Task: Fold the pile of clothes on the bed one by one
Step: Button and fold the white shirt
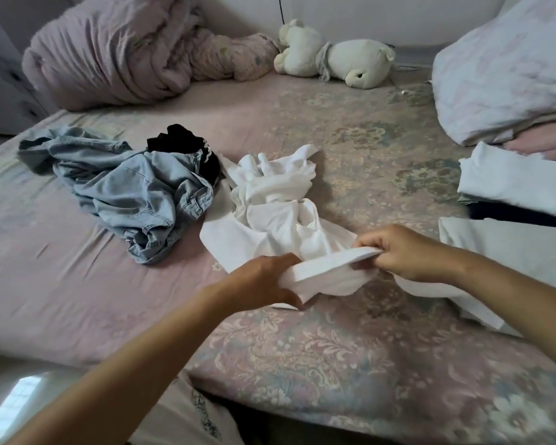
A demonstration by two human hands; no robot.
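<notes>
While three unfolded clothes lie on the bed (350, 342) — a denim garment (126, 187), a black one (187, 146) and a crumpled white garment (276, 200) — the left hand (264, 284) and right hand (411, 252) each pinch the white garment's near edge, fingers curled. Two folded white pieces (514, 181) sit right.

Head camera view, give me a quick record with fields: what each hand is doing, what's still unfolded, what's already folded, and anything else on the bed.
left hand: grips one end of the white garment edge
right hand: pinches the other end
unfolded: denim garment, black garment, beside each other
folded: white pieces at right
other: plush toy, crumpled pink blanket, pillow
surface: bed with floral sheet
</notes>
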